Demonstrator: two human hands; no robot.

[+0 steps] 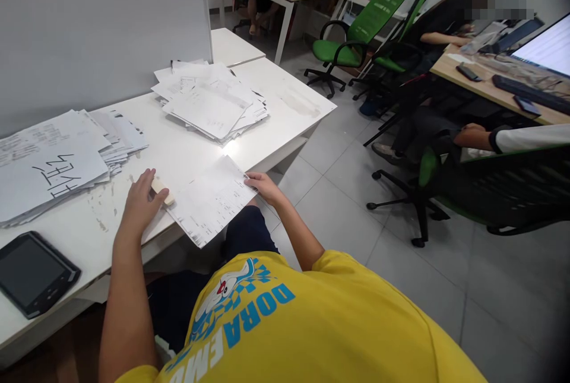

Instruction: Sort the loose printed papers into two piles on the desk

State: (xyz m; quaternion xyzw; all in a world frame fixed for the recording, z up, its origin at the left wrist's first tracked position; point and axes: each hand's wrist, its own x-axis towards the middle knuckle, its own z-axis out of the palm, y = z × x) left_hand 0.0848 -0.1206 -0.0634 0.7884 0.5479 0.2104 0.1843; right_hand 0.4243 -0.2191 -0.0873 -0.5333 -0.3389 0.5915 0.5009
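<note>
A printed sheet of paper lies partly on the white table, its near corner sticking out past the edge above my lap. My right hand is closed on the right edge of this sheet, pinching it between thumb and fingers. At the left edge of the sheet, my left hand is closed round a small cream-coloured block; its exact kind does not show. The thumb lies along the near side of the block, and the fingers partly hide it.
Loose papers form a messy pile at the back and another stack at the left. A black tablet-like device lies near the front edge. A grey partition borders the table. Co-workers sit at right near green chairs.
</note>
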